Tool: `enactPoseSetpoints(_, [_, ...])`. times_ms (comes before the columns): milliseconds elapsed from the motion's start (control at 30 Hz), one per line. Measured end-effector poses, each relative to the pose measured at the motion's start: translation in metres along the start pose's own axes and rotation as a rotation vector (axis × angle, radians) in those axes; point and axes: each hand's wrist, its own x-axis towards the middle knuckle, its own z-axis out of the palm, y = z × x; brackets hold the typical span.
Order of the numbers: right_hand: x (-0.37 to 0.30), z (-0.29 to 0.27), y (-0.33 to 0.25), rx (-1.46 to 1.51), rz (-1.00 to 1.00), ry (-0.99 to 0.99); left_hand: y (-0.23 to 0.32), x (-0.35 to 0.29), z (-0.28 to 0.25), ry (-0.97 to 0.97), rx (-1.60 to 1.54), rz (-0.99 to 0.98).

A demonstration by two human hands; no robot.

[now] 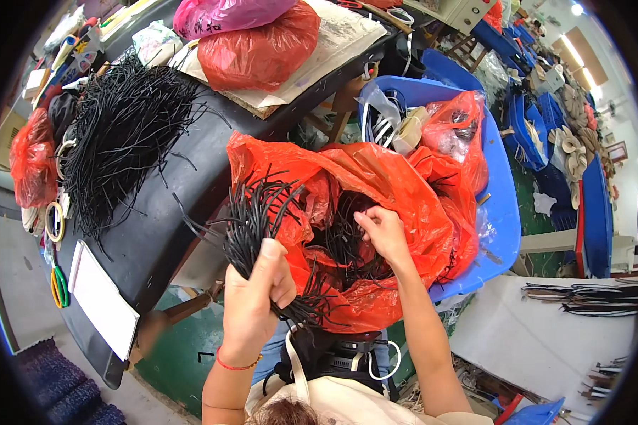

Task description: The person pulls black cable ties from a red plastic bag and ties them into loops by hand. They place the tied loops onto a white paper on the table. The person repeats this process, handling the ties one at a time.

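My left hand [259, 294] is closed around a bundle of thin black cords [252, 219], held upright over my lap with the loose ends fanning upward. My right hand [383, 230] reaches into an open red plastic bag [404, 191] and pinches more black cords [344, 244] lying inside it. The bag rests against a blue plastic tub [507, 212] in front of me. A red band circles my left wrist.
A black table [156, 241] on the left carries a big pile of black cords [124, 134], red and pink bags [255, 49], a cardboard sheet and a white pad [103, 301]. More blue crates stand at the far right. A white surface [546, 333] with cord bundles lies lower right.
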Motion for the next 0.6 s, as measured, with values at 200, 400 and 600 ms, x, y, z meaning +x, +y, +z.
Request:
enactPoseSetpoints(200, [-0.073,-0.034,-0.071,0.007,-0.276,0.072,-0.016,0.0,0.008,-0.09,0.055,-0.046])
enactPoseSetpoints(400, [-0.119,-0.015,-0.109,-0.28,-0.695,-0.028,-0.041,0.004,0.013,-0.178,0.121,0.042])
enactPoseSetpoints(600, [-0.126,0.008,-0.113,-0.185,-0.623,-0.086,-0.037,-0.001,0.007,-0.169,0.261,0.091])
